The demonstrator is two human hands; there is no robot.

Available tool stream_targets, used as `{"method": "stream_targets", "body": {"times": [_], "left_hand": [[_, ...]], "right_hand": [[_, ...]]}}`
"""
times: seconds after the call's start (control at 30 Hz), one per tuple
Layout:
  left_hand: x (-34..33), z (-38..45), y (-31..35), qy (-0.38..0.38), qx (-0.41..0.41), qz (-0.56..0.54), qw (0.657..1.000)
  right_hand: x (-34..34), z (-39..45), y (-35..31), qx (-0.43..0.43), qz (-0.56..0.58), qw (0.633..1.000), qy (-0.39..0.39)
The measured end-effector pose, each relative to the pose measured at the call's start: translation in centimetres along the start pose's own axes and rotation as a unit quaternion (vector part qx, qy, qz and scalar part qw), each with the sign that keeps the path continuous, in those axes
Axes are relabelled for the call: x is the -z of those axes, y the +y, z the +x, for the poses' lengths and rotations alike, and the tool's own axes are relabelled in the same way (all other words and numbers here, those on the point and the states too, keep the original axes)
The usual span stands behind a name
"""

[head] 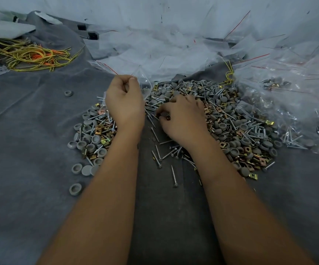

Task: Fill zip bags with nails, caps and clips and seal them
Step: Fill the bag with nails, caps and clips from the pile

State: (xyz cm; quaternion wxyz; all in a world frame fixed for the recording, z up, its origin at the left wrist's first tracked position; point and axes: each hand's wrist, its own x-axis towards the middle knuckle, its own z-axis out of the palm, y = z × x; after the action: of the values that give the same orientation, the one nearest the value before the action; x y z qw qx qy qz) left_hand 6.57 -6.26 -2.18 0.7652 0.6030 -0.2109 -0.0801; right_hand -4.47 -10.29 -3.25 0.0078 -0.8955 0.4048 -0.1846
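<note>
A wide heap (229, 119) of silver nails, grey round caps and brass clips lies on the grey cloth. My left hand (125, 101) is raised over the heap's left part, its fingers curled and pinching the rim of a clear zip bag (145, 83) that hangs to its right. My right hand (181, 119) lies palm down on the middle of the heap, fingertips curled around a few small pieces at its near edge. Loose nails (160, 155) are scattered between my forearms.
Empty clear zip bags with red seal lines (174, 48) are piled at the back. Filled bags (280, 100) lie at the right. A tangle of yellow and orange wire (34, 56) sits at the far left. Stray grey caps (75, 188) dot the cloth on the left.
</note>
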Motion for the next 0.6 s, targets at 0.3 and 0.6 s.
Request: {"method": "stream_targets", "body": {"times": [0.3, 0.6], "left_hand": [[-0.05, 0.21, -0.31, -0.005, -0.006, 0.014, 1.000], [-0.10, 0.22, -0.43, -0.020, -0.011, 0.037, 0.999]], "right_hand": [[0.33, 0.30, 0.18, -0.010, 0.024, 0.999, -0.028], [0.59, 0.29, 0.12, -0.055, 0.244, 0.967, 0.048]]}}
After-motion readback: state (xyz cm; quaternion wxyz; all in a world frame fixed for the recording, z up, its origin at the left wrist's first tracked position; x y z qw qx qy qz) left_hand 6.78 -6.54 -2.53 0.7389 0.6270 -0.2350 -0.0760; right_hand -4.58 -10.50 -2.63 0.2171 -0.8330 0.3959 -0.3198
